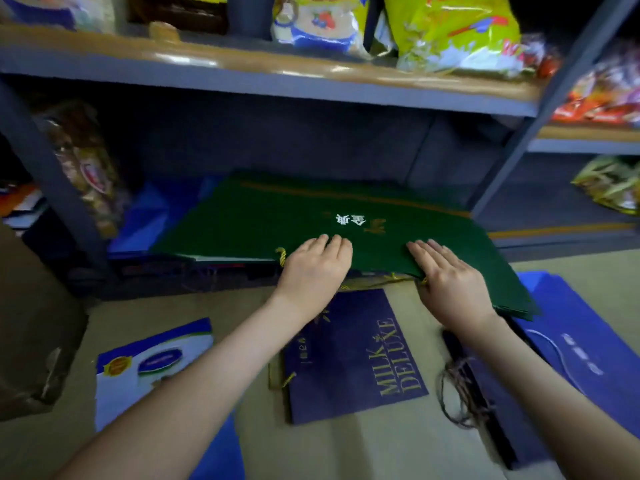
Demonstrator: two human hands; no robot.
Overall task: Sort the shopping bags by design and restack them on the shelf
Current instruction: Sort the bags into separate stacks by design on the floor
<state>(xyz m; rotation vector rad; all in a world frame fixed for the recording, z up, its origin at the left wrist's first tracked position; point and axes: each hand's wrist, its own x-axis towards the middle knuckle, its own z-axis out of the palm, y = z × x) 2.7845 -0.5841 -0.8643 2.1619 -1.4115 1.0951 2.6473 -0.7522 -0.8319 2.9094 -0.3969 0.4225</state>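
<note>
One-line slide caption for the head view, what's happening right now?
Both hands, left hand and right hand, press flat on the green bags on the bottom shelf; purple bag lies on the floor.

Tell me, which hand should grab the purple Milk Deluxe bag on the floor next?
Probably the left hand. It rests on the green bags' near edge, right above the purple bag. The right hand sits farther right, nearer the blue bag.
</note>
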